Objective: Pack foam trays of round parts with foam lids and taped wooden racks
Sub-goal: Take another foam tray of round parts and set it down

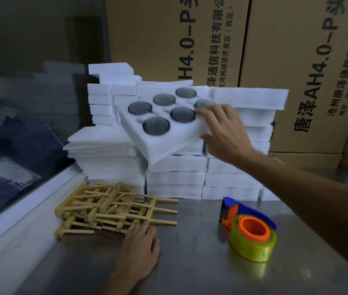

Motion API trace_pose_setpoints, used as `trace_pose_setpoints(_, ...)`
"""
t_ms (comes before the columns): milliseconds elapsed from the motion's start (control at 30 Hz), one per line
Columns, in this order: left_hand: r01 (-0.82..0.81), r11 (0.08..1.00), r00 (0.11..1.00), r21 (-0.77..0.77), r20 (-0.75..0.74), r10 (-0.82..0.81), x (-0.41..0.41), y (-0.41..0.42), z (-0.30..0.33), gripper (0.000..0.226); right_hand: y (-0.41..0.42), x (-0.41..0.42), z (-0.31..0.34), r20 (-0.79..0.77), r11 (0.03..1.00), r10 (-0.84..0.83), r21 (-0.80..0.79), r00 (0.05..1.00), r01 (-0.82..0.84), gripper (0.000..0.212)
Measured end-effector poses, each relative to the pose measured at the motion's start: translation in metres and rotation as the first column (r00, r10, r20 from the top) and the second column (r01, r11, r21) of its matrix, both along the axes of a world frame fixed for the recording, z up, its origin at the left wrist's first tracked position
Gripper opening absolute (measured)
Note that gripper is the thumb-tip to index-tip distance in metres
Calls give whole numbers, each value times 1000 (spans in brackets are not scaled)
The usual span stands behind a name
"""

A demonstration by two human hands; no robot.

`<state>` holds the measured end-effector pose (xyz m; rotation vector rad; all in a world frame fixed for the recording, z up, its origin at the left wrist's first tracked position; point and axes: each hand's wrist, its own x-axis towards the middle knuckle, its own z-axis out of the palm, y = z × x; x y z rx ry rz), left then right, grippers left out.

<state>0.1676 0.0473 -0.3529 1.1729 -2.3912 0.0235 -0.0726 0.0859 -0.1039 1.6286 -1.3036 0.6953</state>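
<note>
The right hand (222, 133) grips the tilted foam tray (164, 133) by its edge, fingers on top, thumb beneath. Light and soft, it likely flexes; the round parts (156, 124) could slide out. The left hand (141, 248) rests open beside the wooden racks (109, 207).

The right hand (224, 128) reaches out toward one o'clock on a long bare forearm, fingers spread on top and thumb below in a pinching grip. The left hand (140, 248) lies low at six o'clock, palm down, fingers straight and pointing to twelve.
</note>
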Motion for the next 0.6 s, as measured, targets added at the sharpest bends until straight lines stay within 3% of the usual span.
trace_pose_setpoints(167, -23, 1000, 1000, 5, -21, 23, 1, 2, -2, 15, 45, -21, -83, 50, 976, 185, 104, 981, -190, 64)
trace_pose_setpoints(233, -50, 989, 985, 139, -158, 72, 0, 3, -6, 18, 59, -27, -113, 69, 954, 208, 207, 976, -218, 64)
trace_pose_setpoints(300, -18, 973, 971, 230, -229, 72, 4, 7, -5, 35, 71, -30, -137, 109, 918, 193, 332, 975, -219, 71)
trace_pose_setpoints(367, 91, 987, 974, 131, -219, -61, 9, 2, -11, 48, 78, -34, -155, 128, 854, 159, 480, 979, -201, 86)
trace_pose_setpoints(433, 108, 991, 991, 82, -82, -101, 10, 0, -7, 41, 81, -37, -167, 138, 773, 128, 607, 982, -186, 93)
trace_pose_setpoints(500, 47, 999, 999, 23, -5, -47, 6, -1, -1, 24, 82, -41, -173, 165, 711, 84, 681, 983, -175, 86)
trace_pose_setpoints(600, 66, 998, 996, -4, -51, -66, 4, 6, 4, 20, 79, -43, -178, 167, 675, 33, 724, 985, -145, 74)
